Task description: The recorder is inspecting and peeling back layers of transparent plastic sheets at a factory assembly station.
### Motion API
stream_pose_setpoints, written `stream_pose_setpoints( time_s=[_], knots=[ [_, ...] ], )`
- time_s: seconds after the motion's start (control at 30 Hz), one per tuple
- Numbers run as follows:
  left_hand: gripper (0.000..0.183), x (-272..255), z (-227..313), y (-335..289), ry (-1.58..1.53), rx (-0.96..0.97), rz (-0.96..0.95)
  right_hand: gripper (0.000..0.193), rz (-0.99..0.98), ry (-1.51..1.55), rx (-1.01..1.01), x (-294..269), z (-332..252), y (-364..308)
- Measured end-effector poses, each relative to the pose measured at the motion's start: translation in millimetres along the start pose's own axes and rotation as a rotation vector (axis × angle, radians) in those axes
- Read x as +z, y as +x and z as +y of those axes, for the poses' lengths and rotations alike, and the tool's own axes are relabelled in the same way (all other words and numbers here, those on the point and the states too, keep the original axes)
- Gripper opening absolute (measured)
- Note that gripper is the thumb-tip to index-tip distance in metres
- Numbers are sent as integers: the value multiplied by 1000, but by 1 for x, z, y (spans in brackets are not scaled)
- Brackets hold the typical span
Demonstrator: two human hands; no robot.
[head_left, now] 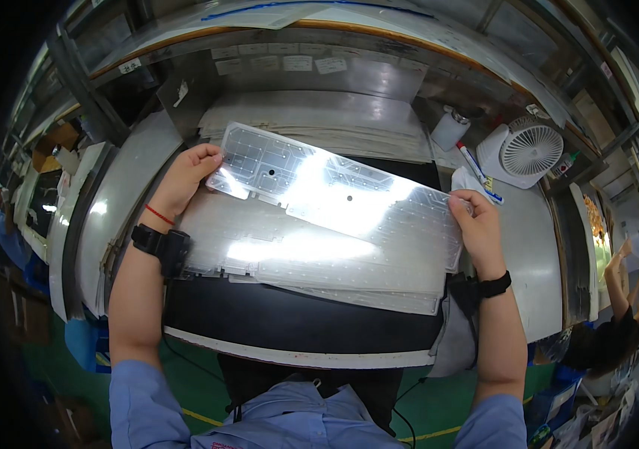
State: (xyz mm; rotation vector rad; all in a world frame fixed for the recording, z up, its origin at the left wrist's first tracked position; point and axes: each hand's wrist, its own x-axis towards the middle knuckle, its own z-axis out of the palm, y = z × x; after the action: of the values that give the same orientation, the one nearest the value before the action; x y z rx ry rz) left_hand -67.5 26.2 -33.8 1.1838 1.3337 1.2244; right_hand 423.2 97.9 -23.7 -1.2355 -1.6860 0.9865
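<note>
A long, clear plastic sheet with fine printed lines and a few dark dots (271, 173) is stretched between my two hands, tilted with its left end farther away. My left hand (188, 178) pinches its left end between thumb and fingers. At the opposite end, my right hand (480, 224) grips the corner the same way. Bright light reflects off the sheet's middle. Beneath it, a stack of similar clear sheets (319, 266) lies on a black mat (297, 325), partly hidden by the held one.
Behind the mat lies a pile of flat sheets (319, 112). To the right stand a white fan (521, 152), a white bottle (450, 129) and markers (471, 160). A grey cloth (456, 337) hangs at the table's front edge. Another person (619, 329) is at far right.
</note>
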Motion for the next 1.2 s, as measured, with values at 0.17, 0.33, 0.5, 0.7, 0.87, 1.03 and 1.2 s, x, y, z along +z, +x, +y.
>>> stream_pose_setpoints(
  time_s=[0.17, 0.33, 0.5, 0.7, 0.87, 1.03, 1.2],
  knots=[
    [18, 3, 2, 2, -30, 4, 68, 20, 42, 139, -58, -4, 16, 5],
    [18, -2, -3, 4, -59, 25, 124, 21, 34, 140, -81, -3, 16, 6],
    [25, -14, -7, 9, -200, 65, 152, 23, 105, 221, -97, -1, 17, 7],
    [42, -1, 3, 3, -290, 68, 252, 26, 5, 1, 66, -9, 18, 4],
    [43, -3, 6, 2, -263, 29, 192, 21, -100, -222, -72, -6, 18, 0],
    [42, -2, 3, 2, -194, -34, 127, 16, -121, -233, -244, -6, 10, 0],
    [41, -3, 3, 2, -285, 16, 139, 11, -19, 102, -39, 1, 1, -1]
  ],
)
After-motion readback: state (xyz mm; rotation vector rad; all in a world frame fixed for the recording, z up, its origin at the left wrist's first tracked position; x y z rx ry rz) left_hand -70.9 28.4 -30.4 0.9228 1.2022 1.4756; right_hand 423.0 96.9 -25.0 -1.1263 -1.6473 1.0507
